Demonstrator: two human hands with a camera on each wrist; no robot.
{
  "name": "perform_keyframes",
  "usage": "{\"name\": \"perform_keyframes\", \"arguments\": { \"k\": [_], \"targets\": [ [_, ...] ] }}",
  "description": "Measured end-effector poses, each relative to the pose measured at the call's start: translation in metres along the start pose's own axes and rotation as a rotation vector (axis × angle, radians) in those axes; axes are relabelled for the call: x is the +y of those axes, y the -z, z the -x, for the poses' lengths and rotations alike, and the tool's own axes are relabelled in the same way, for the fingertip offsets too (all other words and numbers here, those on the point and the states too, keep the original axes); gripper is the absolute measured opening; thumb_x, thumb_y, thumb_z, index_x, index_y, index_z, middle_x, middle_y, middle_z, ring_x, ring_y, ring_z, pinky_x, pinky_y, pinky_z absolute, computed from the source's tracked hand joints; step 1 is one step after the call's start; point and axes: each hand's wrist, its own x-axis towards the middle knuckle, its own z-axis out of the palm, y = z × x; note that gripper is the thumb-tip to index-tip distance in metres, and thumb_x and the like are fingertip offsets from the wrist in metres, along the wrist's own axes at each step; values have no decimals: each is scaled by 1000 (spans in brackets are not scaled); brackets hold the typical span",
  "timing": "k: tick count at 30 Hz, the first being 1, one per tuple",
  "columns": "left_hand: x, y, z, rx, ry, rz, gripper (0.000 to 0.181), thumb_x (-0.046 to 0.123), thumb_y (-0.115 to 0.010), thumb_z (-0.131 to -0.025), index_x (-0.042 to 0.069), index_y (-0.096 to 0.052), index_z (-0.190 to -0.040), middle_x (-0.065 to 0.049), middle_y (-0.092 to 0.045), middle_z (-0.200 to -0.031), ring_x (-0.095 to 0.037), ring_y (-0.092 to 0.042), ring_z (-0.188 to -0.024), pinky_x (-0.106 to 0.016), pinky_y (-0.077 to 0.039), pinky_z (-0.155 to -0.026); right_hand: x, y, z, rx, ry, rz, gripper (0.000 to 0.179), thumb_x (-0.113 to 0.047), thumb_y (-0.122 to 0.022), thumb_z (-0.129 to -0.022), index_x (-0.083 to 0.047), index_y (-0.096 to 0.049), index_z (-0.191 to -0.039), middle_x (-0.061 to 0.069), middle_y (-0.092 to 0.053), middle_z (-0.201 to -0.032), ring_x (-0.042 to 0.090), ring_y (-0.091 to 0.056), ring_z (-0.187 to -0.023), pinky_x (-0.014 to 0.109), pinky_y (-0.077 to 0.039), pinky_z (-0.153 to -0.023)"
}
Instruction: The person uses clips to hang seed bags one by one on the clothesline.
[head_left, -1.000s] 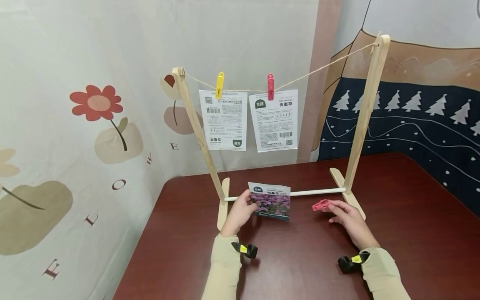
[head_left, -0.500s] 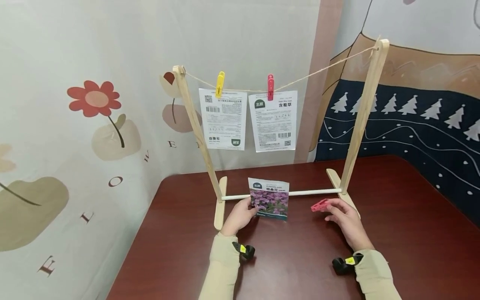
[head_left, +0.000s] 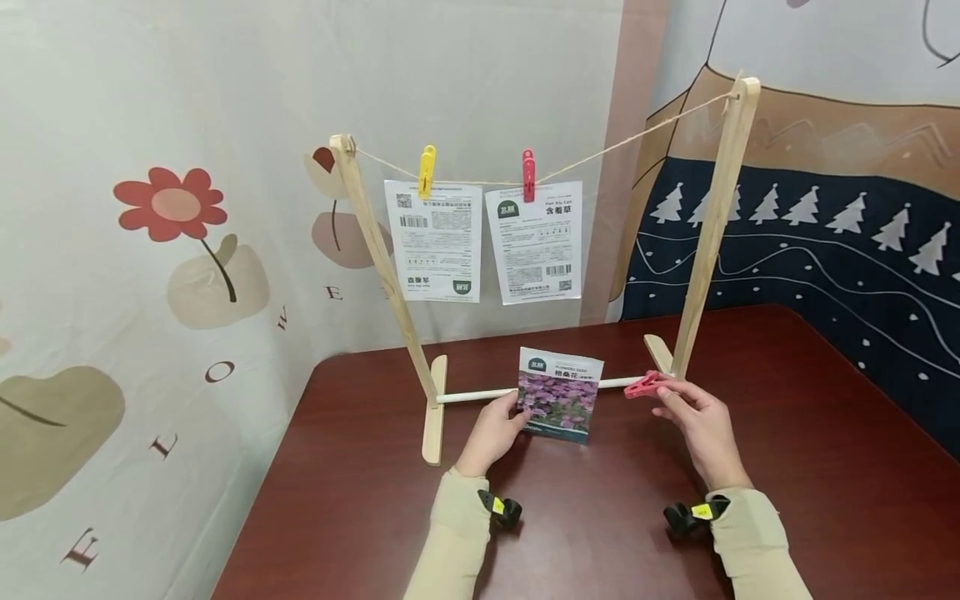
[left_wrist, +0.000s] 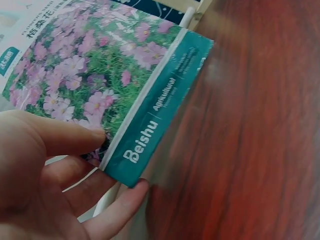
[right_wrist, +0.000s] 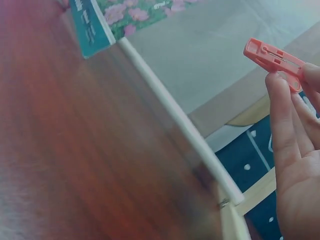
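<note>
My left hand pinches the lower left corner of a flower seed packet, thumb on its printed front. Pink-purple blossoms and a teal bottom strip show on the packet, which is held upright over the table. In the left wrist view, fingers reach behind the packet's corner. My right hand pinches a pink clothespin by one end, to the right of the packet. Above, a yellow clothespin and a red clothespin hold two white printed packets, the left one upside down, the right one upright, on a string.
A wooden frame with a left post and right post carries the string. A white rod joins its feet low behind the hands. The dark red table runs beneath, with a printed curtain behind.
The left hand and seed packet have moved right and slightly up. The right hand has raised the pink clothespin a little, so the gap between it and the packet is smaller.
</note>
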Motion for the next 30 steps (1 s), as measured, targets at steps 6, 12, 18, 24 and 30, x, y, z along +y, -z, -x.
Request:
{"name": "perform_keyframes", "arguments": {
  "k": [6,12,18,24,30],
  "targets": [
    [7,-2,3,32,-2,-19,25,19,-56,-88,16,-58,-112,0,-60,-110,-14,-53,-104,-34,-44,-84,32,21,-26,-16,82,17,33,-13,-63,-83,3,-59,-112,11,-51,-124,23,-57,-98,27,-50,-71],
    [21,-5,4,35,55,129,42,16,-51,-91,7,-42,-131,-16,-48,-126,-13,-62,-73,-25,-50,-64,-29,0,-20,-26,115,71,31,-10,-62,-84,7,-58,-110,12,-51,-122,19,-55,-99,25,-51,-69],
    [35,-12,4,62,65,204,33,17,-49,-93,10,-46,-124,-17,-53,-119,-12,-61,-59,-23,-50,-56,-78,-15,-14,-62,114,218,34,-14,-60,-85,1,-56,-115,5,-58,-110,12,-60,-85,19,-50,-69],
    [45,-13,2,140,-4,191,12,19,-52,-91,19,-55,-103,-1,-62,-90,-14,-61,-65,-22,-48,-56,-100,-16,-18,-150,139,338,35,-15,-59,-86,-2,-54,-119,8,-56,-111,14,-60,-90,22,-50,-71],
    [55,-9,-5,192,-28,244,9,20,-53,-90,21,-56,-99,4,-60,-86,-15,-61,-66,-23,-48,-56,-124,-19,-23,-185,204,473,29,-20,-57,-87,-6,-59,-113,4,-53,-116,18,-60,-85,18,-48,-74]
  ]
}}
